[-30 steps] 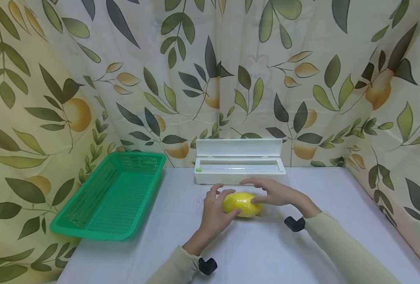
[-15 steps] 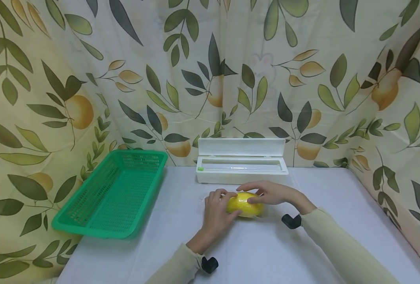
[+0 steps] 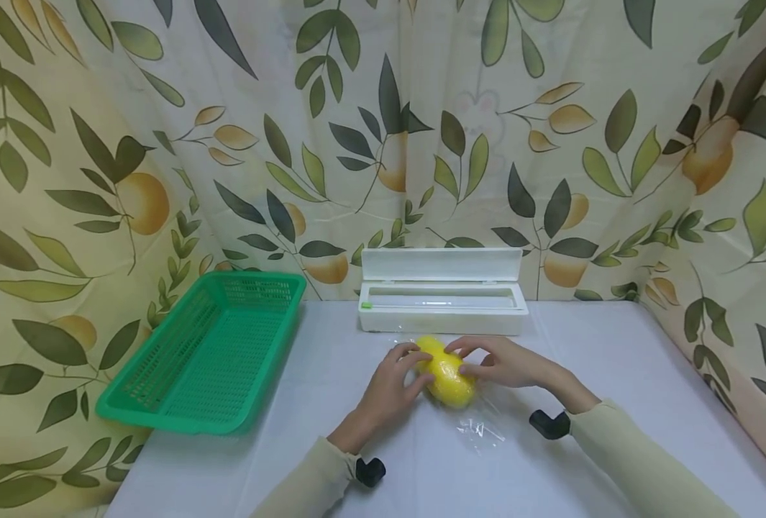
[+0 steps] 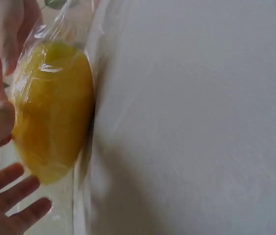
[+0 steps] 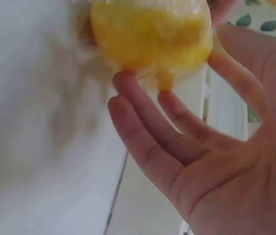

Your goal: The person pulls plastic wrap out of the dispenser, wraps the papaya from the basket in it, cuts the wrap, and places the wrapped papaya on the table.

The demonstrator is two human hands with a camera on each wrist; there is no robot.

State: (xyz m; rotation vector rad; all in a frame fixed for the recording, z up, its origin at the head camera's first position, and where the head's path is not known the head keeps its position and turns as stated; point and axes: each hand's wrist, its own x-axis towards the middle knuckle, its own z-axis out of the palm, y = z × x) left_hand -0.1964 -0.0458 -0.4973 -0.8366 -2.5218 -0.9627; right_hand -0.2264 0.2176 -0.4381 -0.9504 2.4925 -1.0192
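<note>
A plump, oval yellow fruit (image 3: 452, 381) in clear plastic film lies between both hands over the middle of the table. Its long side runs diagonally in the head view. My left hand (image 3: 388, 385) holds it from the left, thumb and fingertips against the skin-tight film. From the right, my right hand (image 3: 508, 363) grips it with thumb and fingers. Loose crinkled film (image 3: 480, 430) trails off its near end. In the left wrist view, the wrapped fruit (image 4: 55, 112) shows glossy folds, film bunching at its top. The right wrist view has fingertips (image 5: 126, 81) right at the fruit's underside.
Behind the hands stands a white film dispenser box (image 3: 444, 322) with its lid raised and a small green piece at its left end. A green perforated basket (image 3: 253, 403) sits at the left. A leaf-patterned curtain (image 3: 370, 144) hangs behind the white-covered table (image 3: 460, 489).
The fruit has turned from lying sideways to a diagonal, its near end swinging toward the person. Both hands moved with it, and loose film now shows at the near side.
</note>
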